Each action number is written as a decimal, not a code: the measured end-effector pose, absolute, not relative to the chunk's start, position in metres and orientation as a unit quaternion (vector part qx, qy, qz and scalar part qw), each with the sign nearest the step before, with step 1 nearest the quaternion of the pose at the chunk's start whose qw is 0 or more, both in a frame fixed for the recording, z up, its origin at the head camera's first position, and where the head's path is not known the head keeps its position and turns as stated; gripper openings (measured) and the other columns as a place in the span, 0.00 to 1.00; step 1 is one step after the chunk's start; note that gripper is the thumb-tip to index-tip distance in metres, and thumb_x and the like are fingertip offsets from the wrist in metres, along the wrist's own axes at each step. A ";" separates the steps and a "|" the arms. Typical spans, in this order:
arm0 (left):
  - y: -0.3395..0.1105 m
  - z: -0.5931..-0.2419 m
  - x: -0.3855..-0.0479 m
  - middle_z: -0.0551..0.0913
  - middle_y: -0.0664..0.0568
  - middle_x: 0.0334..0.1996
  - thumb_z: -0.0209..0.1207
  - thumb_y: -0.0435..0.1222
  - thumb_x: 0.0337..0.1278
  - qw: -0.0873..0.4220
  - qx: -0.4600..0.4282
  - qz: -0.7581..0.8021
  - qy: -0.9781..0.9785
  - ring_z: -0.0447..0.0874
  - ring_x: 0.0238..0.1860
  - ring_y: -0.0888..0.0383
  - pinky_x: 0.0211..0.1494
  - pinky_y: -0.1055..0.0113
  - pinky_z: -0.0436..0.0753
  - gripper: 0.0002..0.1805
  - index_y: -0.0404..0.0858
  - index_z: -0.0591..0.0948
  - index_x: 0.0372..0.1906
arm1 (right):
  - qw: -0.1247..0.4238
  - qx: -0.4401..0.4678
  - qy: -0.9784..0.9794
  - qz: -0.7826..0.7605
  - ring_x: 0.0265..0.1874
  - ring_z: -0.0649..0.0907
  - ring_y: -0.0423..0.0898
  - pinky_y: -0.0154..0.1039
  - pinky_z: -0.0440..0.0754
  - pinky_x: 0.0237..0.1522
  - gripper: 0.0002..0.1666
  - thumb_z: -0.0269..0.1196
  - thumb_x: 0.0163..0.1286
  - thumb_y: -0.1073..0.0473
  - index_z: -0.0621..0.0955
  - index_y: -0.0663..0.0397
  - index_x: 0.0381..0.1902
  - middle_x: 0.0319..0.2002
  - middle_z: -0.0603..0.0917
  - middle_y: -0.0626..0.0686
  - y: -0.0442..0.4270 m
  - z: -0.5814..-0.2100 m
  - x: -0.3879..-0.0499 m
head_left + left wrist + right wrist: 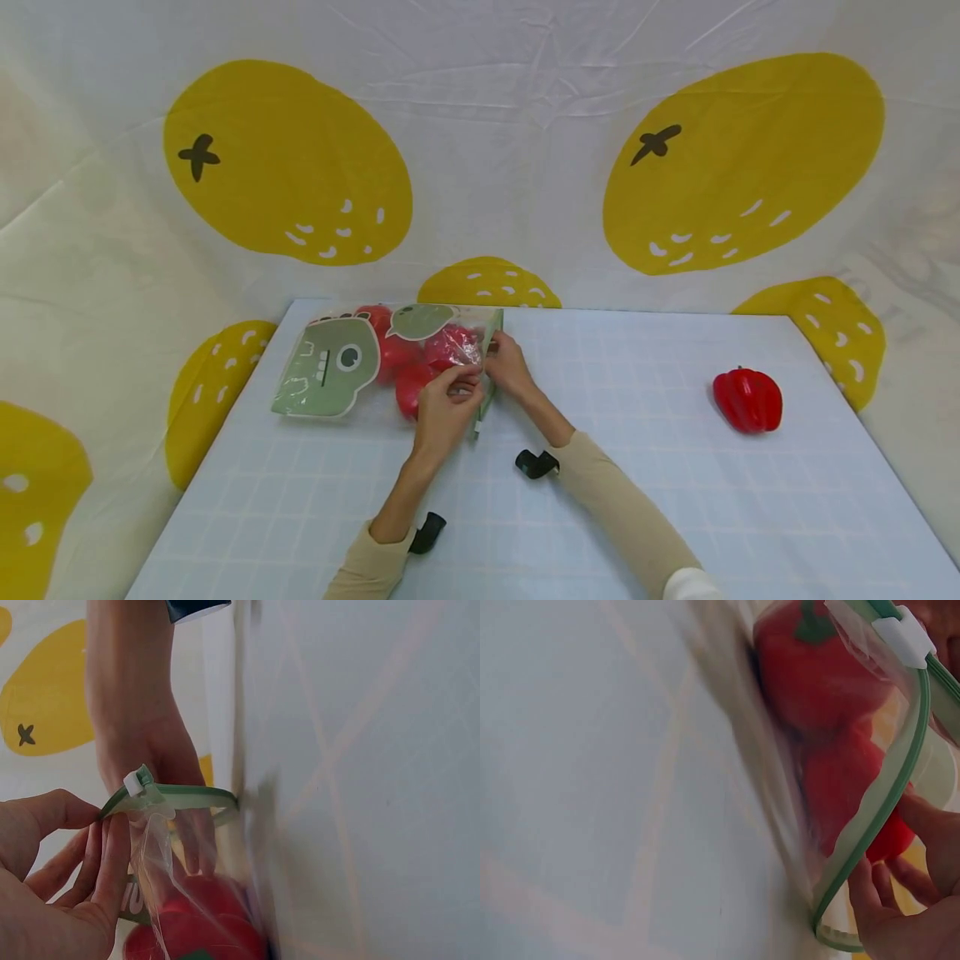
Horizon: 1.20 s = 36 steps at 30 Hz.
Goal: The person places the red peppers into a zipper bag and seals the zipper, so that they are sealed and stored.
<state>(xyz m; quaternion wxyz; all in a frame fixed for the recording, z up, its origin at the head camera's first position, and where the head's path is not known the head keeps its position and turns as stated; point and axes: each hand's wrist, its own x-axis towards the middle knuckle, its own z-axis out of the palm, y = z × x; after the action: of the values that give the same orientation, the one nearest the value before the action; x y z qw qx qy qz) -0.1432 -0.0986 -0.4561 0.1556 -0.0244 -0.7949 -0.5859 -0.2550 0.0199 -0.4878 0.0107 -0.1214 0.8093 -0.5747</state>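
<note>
A clear zip bag (360,404) with a green cartoon print lies on the table, its green-edged mouth facing right. Inside are several red vegetables (817,675), one showing a green stem. At the near side of the mouth, my left hand (450,408) pinches the green zip rim (184,796) close to the white slider (906,636). My right hand (510,367) reaches in at the far side of the mouth, its fingers extended against a red vegetable (840,787). The bag film partly blurs that contact.
A red bell pepper (747,400) lies by itself on the right side of the table (630,500). A white cloth (510,167) printed with yellow fruit hangs behind and beside the table. Black camera mounts (428,533) sit at both wrists.
</note>
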 end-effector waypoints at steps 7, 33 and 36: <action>-0.098 -0.457 -0.143 0.88 0.45 0.39 0.67 0.26 0.60 0.159 -0.028 -0.584 -0.796 0.89 0.39 0.51 0.47 0.64 0.89 0.14 0.34 0.87 0.51 | -0.032 -0.168 0.809 -0.562 0.51 0.84 0.65 0.55 0.82 0.57 0.22 0.60 0.64 0.73 0.81 0.72 0.56 0.48 0.85 0.70 0.011 -0.491 -0.256; -0.096 -0.457 -0.143 0.89 0.45 0.39 0.68 0.27 0.59 0.170 -0.024 -0.576 -0.799 0.89 0.40 0.51 0.46 0.64 0.89 0.14 0.33 0.87 0.51 | 0.051 -0.172 0.786 -0.591 0.53 0.84 0.59 0.46 0.81 0.58 0.20 0.60 0.66 0.72 0.81 0.72 0.55 0.50 0.86 0.67 0.021 -0.486 -0.255; -0.096 -0.456 -0.143 0.88 0.45 0.38 0.69 0.26 0.58 0.173 -0.019 -0.577 -0.798 0.89 0.39 0.50 0.45 0.63 0.89 0.14 0.32 0.87 0.50 | 0.067 -0.176 0.785 -0.591 0.54 0.84 0.59 0.46 0.83 0.58 0.19 0.60 0.68 0.72 0.81 0.72 0.56 0.53 0.85 0.66 0.029 -0.485 -0.254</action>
<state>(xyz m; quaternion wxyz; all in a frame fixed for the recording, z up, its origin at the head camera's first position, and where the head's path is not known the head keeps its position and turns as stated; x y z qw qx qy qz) -0.1432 -0.0961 -0.4563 0.1727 -0.0189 -0.7981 -0.5770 -0.2535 0.0291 -0.4848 0.0667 -0.1763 0.7847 -0.5906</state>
